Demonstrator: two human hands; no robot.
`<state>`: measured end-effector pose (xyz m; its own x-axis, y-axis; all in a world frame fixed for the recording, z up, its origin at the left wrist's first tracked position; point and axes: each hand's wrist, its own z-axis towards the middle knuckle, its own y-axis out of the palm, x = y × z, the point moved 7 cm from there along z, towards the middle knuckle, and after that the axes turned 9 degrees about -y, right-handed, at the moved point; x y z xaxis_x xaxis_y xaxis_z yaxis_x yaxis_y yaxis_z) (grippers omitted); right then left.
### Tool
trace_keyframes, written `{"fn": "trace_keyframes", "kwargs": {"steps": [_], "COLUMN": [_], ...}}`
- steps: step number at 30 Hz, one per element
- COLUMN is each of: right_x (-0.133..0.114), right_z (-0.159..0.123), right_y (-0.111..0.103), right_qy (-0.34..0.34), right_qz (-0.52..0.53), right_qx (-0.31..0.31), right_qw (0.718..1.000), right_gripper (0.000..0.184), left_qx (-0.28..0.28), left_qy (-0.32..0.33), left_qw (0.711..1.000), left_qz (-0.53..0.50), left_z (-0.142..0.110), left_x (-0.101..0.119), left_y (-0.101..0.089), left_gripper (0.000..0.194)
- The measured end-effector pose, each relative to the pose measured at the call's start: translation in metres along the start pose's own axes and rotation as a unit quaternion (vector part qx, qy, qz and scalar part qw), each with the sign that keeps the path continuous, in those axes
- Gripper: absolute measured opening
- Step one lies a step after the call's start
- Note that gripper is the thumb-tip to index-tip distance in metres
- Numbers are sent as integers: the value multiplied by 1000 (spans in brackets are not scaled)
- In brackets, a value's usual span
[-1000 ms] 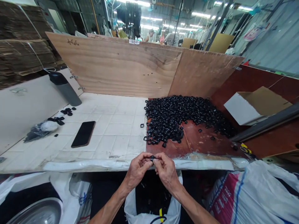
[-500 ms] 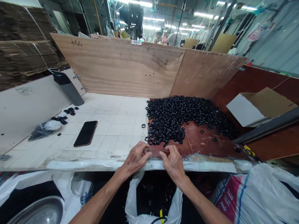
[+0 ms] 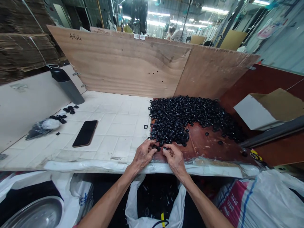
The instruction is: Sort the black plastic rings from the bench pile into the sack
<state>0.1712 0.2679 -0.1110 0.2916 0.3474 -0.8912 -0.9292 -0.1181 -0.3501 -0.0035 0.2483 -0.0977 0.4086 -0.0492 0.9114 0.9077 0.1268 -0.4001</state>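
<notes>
A big heap of small black plastic rings (image 3: 187, 115) lies on the reddish board (image 3: 209, 147) at the right of the bench. My left hand (image 3: 142, 155) and my right hand (image 3: 174, 157) rest side by side at the near edge of the heap, fingers curled. Both sets of fingertips pinch at black rings (image 3: 158, 147) between them. Below the bench edge, an open white plastic bag (image 3: 155, 202) with black parts inside hangs between my forearms.
A black phone (image 3: 85, 133) lies on the white tiled top. A grey bottle (image 3: 66, 85) stands at the back left, near loose rings and a plastic bag (image 3: 40, 128). Plywood walls (image 3: 123, 65) close the back. A cardboard box (image 3: 268, 107) sits right; a woven sack (image 3: 258, 199) and metal bowl (image 3: 33, 213) below.
A second ago both hands held one ring over the bag near the bench edge. They have since moved forward onto the board to the heap's near edge and closed on rings there.
</notes>
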Motion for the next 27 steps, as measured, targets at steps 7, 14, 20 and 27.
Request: {"fn": "trace_keyframes", "kwargs": {"steps": [7, 14, 20, 27], "right_x": [-5, -24, -42, -33], "right_z": [-6, -5, -6, -12], "right_y": [11, 17, 9, 11], "right_qy": [83, -26, -85, 21], "right_qz": [192, 112, 14, 114], "right_qx": [6, 20, -11, 13], "right_qw": [978, 993, 996, 993], "right_gripper": [35, 17, 16, 18], "left_qx": [-135, -129, -100, -75], "left_qy": [-130, -116, -110, -122], "left_qw": [937, 930, 942, 925], "left_qz": [-294, -324, -301, -351], "left_z": [-12, -14, -15, -16], "left_x": [-3, -6, -7, -6], "left_y": [5, 3, 3, 0], "left_gripper": [28, 27, 29, 31]}}
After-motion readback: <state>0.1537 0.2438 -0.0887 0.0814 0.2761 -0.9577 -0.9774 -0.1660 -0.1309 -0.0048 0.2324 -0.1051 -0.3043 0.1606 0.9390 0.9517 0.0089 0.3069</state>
